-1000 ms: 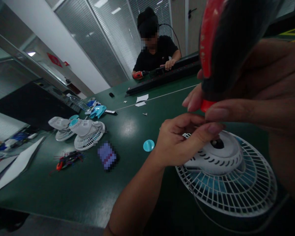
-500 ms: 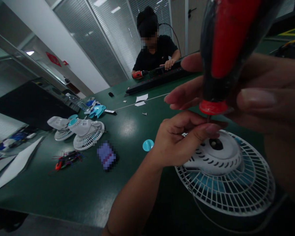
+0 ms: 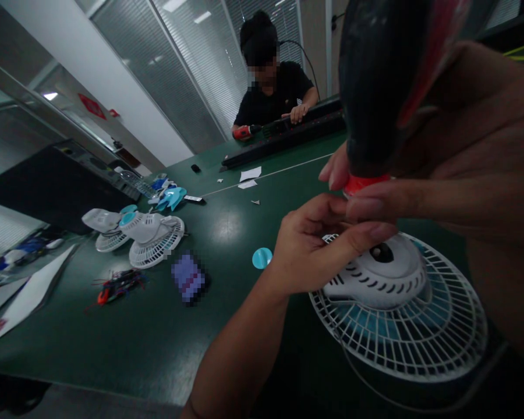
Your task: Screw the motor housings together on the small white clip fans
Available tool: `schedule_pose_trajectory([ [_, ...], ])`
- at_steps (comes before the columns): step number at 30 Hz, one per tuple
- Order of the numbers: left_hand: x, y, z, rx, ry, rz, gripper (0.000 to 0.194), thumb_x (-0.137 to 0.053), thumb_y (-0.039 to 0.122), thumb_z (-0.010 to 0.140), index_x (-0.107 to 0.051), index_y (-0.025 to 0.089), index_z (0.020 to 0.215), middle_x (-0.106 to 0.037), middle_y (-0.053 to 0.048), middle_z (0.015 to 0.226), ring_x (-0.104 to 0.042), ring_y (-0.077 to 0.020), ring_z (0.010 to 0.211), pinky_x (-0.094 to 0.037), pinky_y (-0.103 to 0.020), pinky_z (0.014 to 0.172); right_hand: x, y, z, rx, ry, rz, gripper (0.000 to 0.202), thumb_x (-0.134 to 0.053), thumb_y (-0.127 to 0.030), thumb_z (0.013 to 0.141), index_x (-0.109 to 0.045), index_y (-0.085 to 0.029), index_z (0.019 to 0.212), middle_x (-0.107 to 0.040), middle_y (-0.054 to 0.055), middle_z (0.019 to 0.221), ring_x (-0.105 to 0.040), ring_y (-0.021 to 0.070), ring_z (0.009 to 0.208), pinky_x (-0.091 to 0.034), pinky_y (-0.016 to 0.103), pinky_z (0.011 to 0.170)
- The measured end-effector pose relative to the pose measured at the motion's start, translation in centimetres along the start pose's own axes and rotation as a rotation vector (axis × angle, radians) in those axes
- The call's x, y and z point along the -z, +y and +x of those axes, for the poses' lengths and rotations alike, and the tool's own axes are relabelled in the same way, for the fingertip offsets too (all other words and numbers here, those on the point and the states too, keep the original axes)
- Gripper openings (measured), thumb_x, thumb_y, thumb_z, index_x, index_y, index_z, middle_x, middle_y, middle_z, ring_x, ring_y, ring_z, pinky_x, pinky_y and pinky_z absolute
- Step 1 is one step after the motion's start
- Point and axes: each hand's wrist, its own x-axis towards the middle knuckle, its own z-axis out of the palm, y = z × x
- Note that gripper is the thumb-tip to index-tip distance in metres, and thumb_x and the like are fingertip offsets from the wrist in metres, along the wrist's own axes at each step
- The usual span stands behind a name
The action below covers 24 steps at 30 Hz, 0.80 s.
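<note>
over green tabletop (image 3: 218,326), left (image 3: 308,250) and right hands (image 3: 471,145) clamp a screwdriver (image 3: 378,87), axis nearly upright, pointing down.

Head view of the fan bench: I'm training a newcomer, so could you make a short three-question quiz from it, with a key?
1. Which hand grips the red-and-black screwdriver?
2. True or false: a blue disc lies on the green table.
3. Which is nearest the left hand: A) the clear bottle, B) the white fan, or C) the white sheet?

Key: 1. The right hand. 2. True. 3. B.
</note>
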Motion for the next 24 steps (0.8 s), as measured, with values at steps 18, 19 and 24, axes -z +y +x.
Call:
schedule_pose_trajectory([
  [18, 0.4, 0.7, -0.3, -0.016, -0.131, 0.037, 0.028, -0.067, 0.048, 0.098, -0.068, 0.02, 0.096, -0.083, -0.008, 0.105, -0.08, -0.0217, 0.096, -0.066, -0.036, 0.088, 0.9, -0.9, -0.3, -0.146, -0.171, 0.182, 0.023, -0.072, -0.031, 0.09, -0.078, -0.032, 0.113, -0.076, -0.003, 0.123, -0.076, 0.0192, 0.109, -0.066, 0.028, 0.082],
  [19, 0.5, 0.7, -0.3, -0.006, -0.149, 0.045, 0.029, -0.065, 0.048, 0.099, -0.068, 0.02, 0.098, -0.083, -0.008, 0.106, -0.08, -0.0214, 0.096, -0.066, -0.036, 0.088, 1.0, -0.7, -0.4, -0.106, -0.168, 0.158, 0.024, -0.072, -0.027, 0.09, -0.077, -0.031, 0.113, -0.077, -0.003, 0.119, -0.077, 0.0176, 0.106, -0.066, 0.027, 0.084],
  [24, 0.2, 0.1, -0.1, 0.012, -0.118, -0.02, 0.038, -0.072, 0.055, 0.092, -0.068, 0.019, 0.103, -0.082, -0.009, 0.108, -0.08, -0.0211, 0.093, -0.066, -0.033, 0.083, 0.7, -0.3, -0.3, -0.031, -0.058, 0.085, 0.03, -0.081, -0.011, 0.076, -0.07, -0.026, 0.1, -0.077, -0.008, 0.093, -0.076, 0.0093, 0.084, -0.063, 0.018, 0.073],
])
